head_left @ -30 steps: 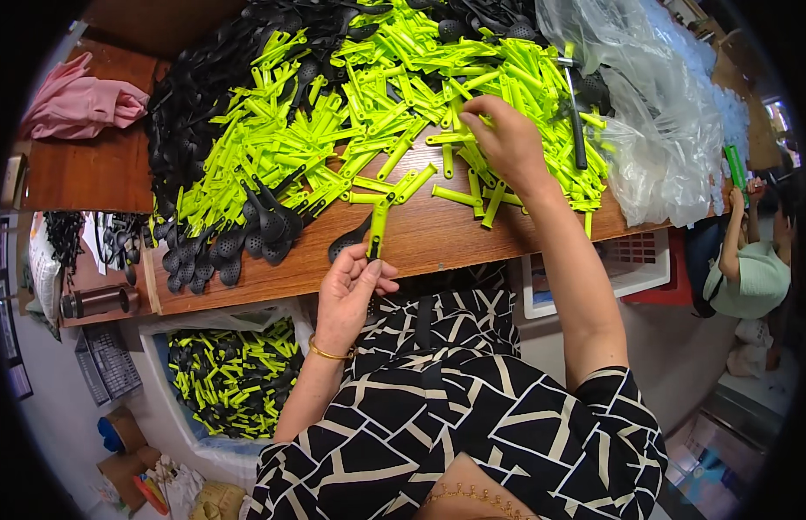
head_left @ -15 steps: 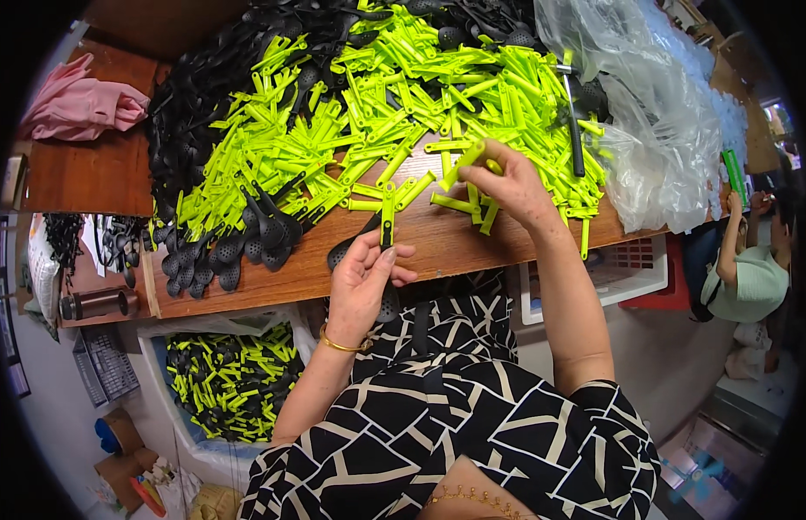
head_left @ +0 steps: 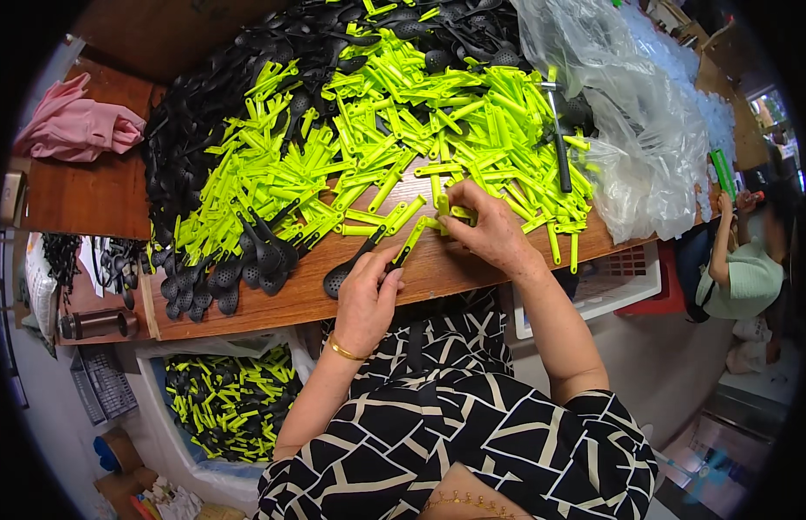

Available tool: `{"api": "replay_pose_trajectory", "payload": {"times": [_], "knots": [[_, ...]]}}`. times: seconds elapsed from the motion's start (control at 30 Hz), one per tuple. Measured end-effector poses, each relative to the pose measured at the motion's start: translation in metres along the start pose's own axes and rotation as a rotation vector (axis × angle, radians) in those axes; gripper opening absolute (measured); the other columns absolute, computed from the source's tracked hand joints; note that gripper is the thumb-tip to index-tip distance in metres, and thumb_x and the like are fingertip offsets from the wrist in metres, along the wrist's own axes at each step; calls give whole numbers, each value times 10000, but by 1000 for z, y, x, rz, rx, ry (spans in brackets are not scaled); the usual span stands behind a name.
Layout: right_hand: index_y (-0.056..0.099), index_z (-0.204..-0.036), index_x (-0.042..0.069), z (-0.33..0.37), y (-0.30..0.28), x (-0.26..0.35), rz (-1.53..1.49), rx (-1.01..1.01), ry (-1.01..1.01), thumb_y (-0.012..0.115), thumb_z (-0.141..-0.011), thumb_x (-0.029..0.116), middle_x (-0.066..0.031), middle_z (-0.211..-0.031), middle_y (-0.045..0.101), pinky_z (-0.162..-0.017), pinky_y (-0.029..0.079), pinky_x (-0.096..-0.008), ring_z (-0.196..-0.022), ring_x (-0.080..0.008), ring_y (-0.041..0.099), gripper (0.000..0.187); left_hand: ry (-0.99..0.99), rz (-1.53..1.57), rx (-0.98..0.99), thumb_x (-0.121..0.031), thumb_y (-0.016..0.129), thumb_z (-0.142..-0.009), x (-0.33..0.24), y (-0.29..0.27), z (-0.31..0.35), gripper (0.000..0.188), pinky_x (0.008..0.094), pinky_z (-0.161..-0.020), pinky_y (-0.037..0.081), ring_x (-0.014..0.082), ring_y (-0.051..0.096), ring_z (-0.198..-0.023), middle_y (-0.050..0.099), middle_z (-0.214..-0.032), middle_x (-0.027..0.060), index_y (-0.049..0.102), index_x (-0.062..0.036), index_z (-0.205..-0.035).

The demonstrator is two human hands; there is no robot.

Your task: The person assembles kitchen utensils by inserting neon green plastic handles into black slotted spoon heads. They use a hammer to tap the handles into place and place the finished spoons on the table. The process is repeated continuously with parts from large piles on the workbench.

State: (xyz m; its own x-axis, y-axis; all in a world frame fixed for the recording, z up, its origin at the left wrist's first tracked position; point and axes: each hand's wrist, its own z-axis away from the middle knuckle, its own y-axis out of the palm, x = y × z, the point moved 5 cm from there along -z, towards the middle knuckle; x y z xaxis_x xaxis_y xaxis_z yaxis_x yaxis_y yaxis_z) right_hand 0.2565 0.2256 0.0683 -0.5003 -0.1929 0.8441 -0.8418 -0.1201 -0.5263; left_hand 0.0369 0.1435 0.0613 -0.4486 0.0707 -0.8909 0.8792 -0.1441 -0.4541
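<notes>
My left hand (head_left: pixel 368 299) is closed around the black handle of a utensil, whose head is hidden under the hand. A lime-green handle sleeve (head_left: pixel 410 240) covers the handle's far end and tilts up to the right. My right hand (head_left: pixel 491 232) pinches another lime-green handle piece (head_left: pixel 443 206) between thumb and fingertips, close to the sleeve's tip; whether they touch I cannot tell. Beside my left hand a black perforated spoon (head_left: pixel 338 279) lies on the wooden table (head_left: pixel 459 282). Past both hands spreads a big heap of loose green handle pieces (head_left: pixel 377 130).
Black perforated spoons (head_left: pixel 273 247) lie piled at the left and back. A hammer (head_left: pixel 561 143) rests on the heap's right side, near clear plastic sheeting (head_left: pixel 646 156). Below the table stand a lined bin (head_left: pixel 152 368) of green-and-black utensils and a white crate (head_left: pixel 650 286). Another person (head_left: pixel 741 273) is at far right.
The sleeved handle in my left hand has tipped from upright toward the right. My right hand has come left and down to it, still pinching a green piece.
</notes>
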Motion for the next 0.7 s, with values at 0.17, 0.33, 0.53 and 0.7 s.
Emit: {"api": "replay_pose_trajectory", "payload": {"times": [0.17,0.33,0.53,0.7], "knots": [[722,-1126,82,-13,-7,-9,130,-89,-182,795,-894,175,-85,-997,752,-912,516,-401,-978,-277,684,261,-77,118,21,-19,642,-1014,12,4,2,280,307,-719,578,200,770,-825,661,-1049,146,650,36,-1289],[747,-978,61,-44,-40,-20,-273,-287,-139,788,-923,100,-32,-1039,777,-900,528,-320,-978,-139,699,79,-110,138,12,-21,641,-1014,19,6,1,279,308,-733,590,204,775,-832,689,-1065,150,648,47,-1284],[673,-1130,36,-67,-44,-22,-484,-218,-118,787,-939,57,-89,-1103,756,-899,567,-285,-1008,-126,710,224,-202,249,115,-30,603,-1060,15,4,-2,247,253,-751,593,116,723,-847,701,-1025,80,591,44,-1295],[788,-1146,55,-89,-26,-2,-69,-150,-236,774,-943,101,-105,-1050,746,-831,589,-319,-909,-201,737,209,-211,392,107,-89,578,-1095,15,-6,-10,203,227,-744,559,75,664,-809,681,-997,45,533,8,-1268]]}}
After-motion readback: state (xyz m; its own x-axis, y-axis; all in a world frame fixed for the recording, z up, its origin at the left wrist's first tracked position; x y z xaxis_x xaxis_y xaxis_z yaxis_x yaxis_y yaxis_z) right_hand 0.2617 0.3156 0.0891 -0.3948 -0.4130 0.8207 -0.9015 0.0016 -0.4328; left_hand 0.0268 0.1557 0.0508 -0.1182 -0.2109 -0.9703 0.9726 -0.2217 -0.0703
